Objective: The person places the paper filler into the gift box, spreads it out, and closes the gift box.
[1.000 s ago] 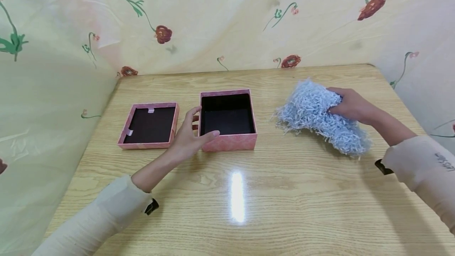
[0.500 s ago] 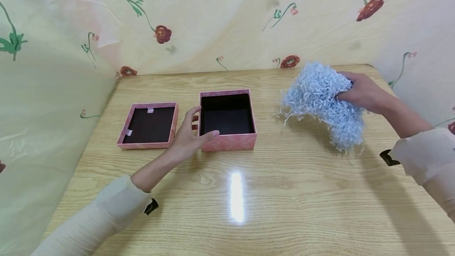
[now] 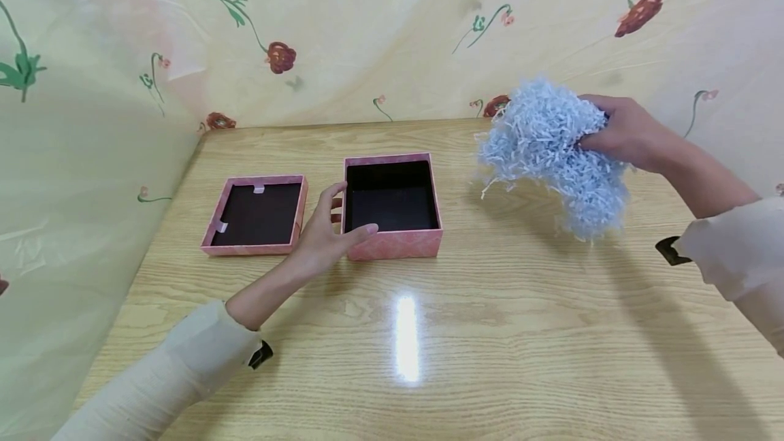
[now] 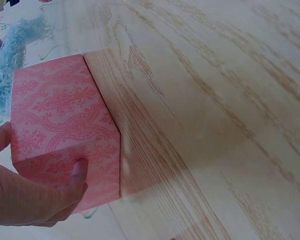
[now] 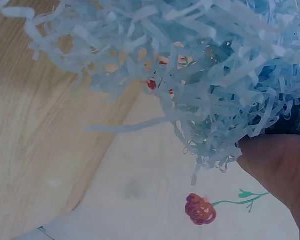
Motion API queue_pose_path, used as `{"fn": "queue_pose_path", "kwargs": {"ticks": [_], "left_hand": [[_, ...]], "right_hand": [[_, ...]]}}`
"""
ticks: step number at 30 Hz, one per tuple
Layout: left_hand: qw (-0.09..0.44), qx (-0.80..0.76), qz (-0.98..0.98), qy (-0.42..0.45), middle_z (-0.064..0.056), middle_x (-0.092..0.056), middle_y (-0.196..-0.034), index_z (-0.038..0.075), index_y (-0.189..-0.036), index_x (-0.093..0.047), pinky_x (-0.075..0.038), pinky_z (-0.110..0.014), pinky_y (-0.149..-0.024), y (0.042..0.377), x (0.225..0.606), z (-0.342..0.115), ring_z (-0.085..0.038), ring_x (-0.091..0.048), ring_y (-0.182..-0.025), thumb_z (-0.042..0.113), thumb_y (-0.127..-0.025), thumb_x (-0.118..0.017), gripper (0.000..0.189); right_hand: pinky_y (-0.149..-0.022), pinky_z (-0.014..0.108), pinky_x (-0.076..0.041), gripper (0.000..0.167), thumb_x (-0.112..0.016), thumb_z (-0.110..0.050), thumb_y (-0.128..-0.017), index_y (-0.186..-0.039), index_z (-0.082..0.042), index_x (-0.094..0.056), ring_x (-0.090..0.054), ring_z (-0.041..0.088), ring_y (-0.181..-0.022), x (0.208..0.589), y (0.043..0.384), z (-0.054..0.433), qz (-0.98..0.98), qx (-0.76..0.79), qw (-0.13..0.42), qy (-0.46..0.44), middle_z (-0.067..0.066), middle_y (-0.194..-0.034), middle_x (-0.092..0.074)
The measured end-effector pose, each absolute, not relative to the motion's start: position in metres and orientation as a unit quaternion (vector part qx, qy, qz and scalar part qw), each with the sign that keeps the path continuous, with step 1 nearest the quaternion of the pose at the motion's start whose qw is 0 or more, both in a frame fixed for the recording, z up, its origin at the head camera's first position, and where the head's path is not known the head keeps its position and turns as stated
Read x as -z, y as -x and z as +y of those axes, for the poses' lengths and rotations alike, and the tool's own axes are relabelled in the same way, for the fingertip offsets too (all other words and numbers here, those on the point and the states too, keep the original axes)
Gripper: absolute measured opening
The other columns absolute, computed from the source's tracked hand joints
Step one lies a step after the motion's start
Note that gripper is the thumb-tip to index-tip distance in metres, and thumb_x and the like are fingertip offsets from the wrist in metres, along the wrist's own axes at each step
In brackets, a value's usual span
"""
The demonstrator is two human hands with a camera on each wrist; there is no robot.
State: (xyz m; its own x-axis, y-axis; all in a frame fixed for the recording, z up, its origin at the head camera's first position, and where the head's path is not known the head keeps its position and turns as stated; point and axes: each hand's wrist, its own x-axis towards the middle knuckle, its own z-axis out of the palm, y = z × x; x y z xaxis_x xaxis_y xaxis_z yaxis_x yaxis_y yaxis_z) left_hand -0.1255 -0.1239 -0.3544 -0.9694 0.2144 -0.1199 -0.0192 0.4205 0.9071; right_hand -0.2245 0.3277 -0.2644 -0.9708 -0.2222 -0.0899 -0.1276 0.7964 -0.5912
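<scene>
Light blue shredded paper (image 3: 545, 131) hangs in a big clump above the right side of the table. My right hand (image 3: 633, 131) grips it from the right, and loose strands dangle below. In the right wrist view the shredded paper (image 5: 230, 65) fills the top, with my thumb (image 5: 277, 160) against it. At mid-table stands a pink patterned box (image 3: 395, 245), open at the top, with a black, bare inside. My left hand (image 3: 321, 233) holds its front left corner, thumb on the front wall and fingers at the left side.
Left of the box lies a shallow pink lid (image 3: 263, 213), its black inside facing up, with small pale tabs at its edge. A flowered cloth (image 3: 343, 39) rises behind the wooden table (image 3: 490, 346) and along its sides.
My right hand has lifted the shredded paper off the table, raising it and shifting slightly right. The left hand, box and lid stay where they were.
</scene>
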Motion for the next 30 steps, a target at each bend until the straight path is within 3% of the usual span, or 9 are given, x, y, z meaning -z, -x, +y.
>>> {"fn": "queue_pose_path", "kwargs": {"ticks": [6, 15, 23, 27, 30], "left_hand": [[0.109, -0.533, 0.837, -0.058, -0.013, -0.025, -0.151, 0.022, -0.153, -0.016, -0.042, -0.053, -0.099, 0.126, 0.354, -0.124, -0.035, -0.037, -0.131, 0.044, -0.083, -0.073, 0.092], [0.112, -0.531, 0.838, -0.054, -0.013, -0.027, -0.150, 0.021, -0.152, -0.016, -0.042, -0.051, -0.099, 0.126, 0.353, -0.123, -0.034, -0.038, -0.131, 0.043, -0.084, -0.074, 0.092], [0.110, -0.531, 0.838, -0.053, -0.012, -0.027, -0.150, 0.021, -0.153, -0.016, -0.042, -0.051, -0.099, 0.126, 0.353, -0.123, -0.034, -0.037, -0.131, 0.043, -0.083, -0.074, 0.092], [0.108, -0.533, 0.838, -0.054, -0.013, -0.027, -0.150, 0.022, -0.152, -0.016, -0.043, -0.051, -0.099, 0.127, 0.354, -0.123, -0.034, -0.037, -0.131, 0.044, -0.083, -0.073, 0.093], [0.108, -0.533, 0.837, -0.055, -0.014, -0.027, -0.150, 0.022, -0.152, -0.016, -0.043, -0.051, -0.098, 0.128, 0.355, -0.122, -0.034, -0.038, -0.131, 0.044, -0.083, -0.074, 0.093]], "right_hand": [[-0.069, 0.009, -0.043, 0.060, -0.073, -0.013, -0.084, -0.139, -0.019, -0.050, -0.053, 0.013, -0.092, 0.254, 0.226, 0.319, 0.943, 0.308, 0.070, 0.106, -0.001, -0.117, -0.056], [-0.073, 0.014, -0.043, 0.063, -0.074, -0.017, -0.084, -0.141, -0.023, -0.049, -0.050, 0.024, -0.101, 0.235, 0.232, 0.298, 0.949, 0.287, 0.074, 0.110, 0.009, -0.125, -0.054], [-0.069, 0.010, -0.043, 0.064, -0.074, -0.013, -0.083, -0.141, -0.020, -0.048, -0.053, 0.027, -0.100, 0.225, 0.231, 0.276, 0.947, 0.283, 0.072, 0.131, 0.012, -0.126, -0.054], [-0.075, 0.016, -0.044, 0.068, -0.074, -0.010, -0.082, -0.144, -0.019, -0.045, -0.052, 0.028, -0.105, 0.220, 0.233, 0.258, 0.947, 0.275, 0.075, 0.148, 0.012, -0.132, -0.053], [-0.087, 0.029, -0.046, 0.075, -0.073, -0.005, -0.081, -0.147, -0.017, -0.041, -0.048, 0.028, -0.114, 0.216, 0.235, 0.244, 0.946, 0.270, 0.077, 0.163, 0.012, -0.140, -0.048]]}}
